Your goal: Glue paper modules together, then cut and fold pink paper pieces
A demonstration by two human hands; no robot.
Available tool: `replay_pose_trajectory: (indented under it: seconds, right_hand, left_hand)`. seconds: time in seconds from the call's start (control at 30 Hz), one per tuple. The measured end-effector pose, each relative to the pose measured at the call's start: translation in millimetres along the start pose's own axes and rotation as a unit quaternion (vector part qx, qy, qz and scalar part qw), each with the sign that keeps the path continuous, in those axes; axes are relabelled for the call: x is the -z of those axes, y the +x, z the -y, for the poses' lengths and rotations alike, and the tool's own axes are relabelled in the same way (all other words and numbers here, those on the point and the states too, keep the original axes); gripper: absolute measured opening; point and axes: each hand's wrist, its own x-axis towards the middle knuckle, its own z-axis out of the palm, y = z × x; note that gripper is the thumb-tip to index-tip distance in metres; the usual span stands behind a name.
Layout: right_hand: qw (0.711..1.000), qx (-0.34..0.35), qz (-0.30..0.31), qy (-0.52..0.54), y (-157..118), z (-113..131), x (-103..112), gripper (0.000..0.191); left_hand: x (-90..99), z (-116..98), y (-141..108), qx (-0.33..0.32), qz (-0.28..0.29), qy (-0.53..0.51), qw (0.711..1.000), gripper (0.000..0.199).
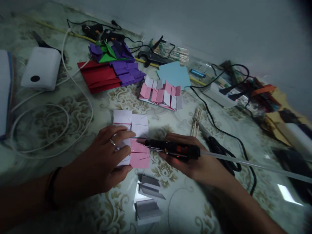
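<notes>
A piece of folded white and pink paper [139, 161] lies on the table in front of me. My left hand [110, 152], with a ring on one finger, holds its left side down, thumb near the bottom edge. In my right hand [182, 162] is a black hot glue gun [174, 149], its nozzle over the pink part. A long clear glue stick [243, 161] sticks out of the gun's back. Shiny marks, perhaps glue, show on the pink paper. Two small folded grey-looking papers [149, 209] lie below, nearer to me.
Behind stand a pink-and-white folded paper piece [159, 95], light blue sheets [174, 74], and red [97, 78] and purple [128, 72] folded papers. A white power bank [42, 68] with cable is left. Scissors [220, 149], a black cord [207, 109] and a power strip [220, 94] lie right.
</notes>
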Motion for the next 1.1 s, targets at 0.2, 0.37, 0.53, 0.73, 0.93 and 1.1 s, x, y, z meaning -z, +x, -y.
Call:
replay_pose_trajectory:
  seconds: [0.2, 0.37, 0.53, 0.73, 0.93, 1.1]
  right_hand:
    - [1.0, -0.002, -0.008, 0.0, -6.8, -3.9, -0.8, 0.024]
    - [1.0, 0.001, 0.003, 0.009, 1.8, 2.6, 0.7, 0.01]
    - [1.0, 0.003, 0.013, 0.018, 5.5, 8.6, 0.6, 0.006]
    - [0.999, 0.023, 0.023, 0.027, 7.5, 12.5, 0.3, 0.007]
    - [0.998, 0.023, 0.032, 0.038, 9.1, 11.1, 1.8, 0.007]
    - [0.996, 0.026, 0.051, 0.062, 5.8, 5.2, 3.9, 0.006]
  left_hand:
    - [0.1, 0.6, -1.0, -0.008, 0.001, 0.0, 1.0, 0.011]
    - [-0.4, 0.6, 0.1, -0.008, 0.007, 0.0, 1.0, 0.012]
    - [-0.4, 0.1, 0.8, -0.008, 0.002, -0.002, 1.0, 0.012]
    - [1.0, 0.0, -0.2, -0.007, 0.005, 0.001, 1.0, 0.012]
    - [0.0, 1.0, -0.5, -0.006, 0.009, 0.001, 1.0, 0.011]
    - [-0.1, 1.0, 0.0, -0.002, 0.01, -0.003, 1.0, 0.011]
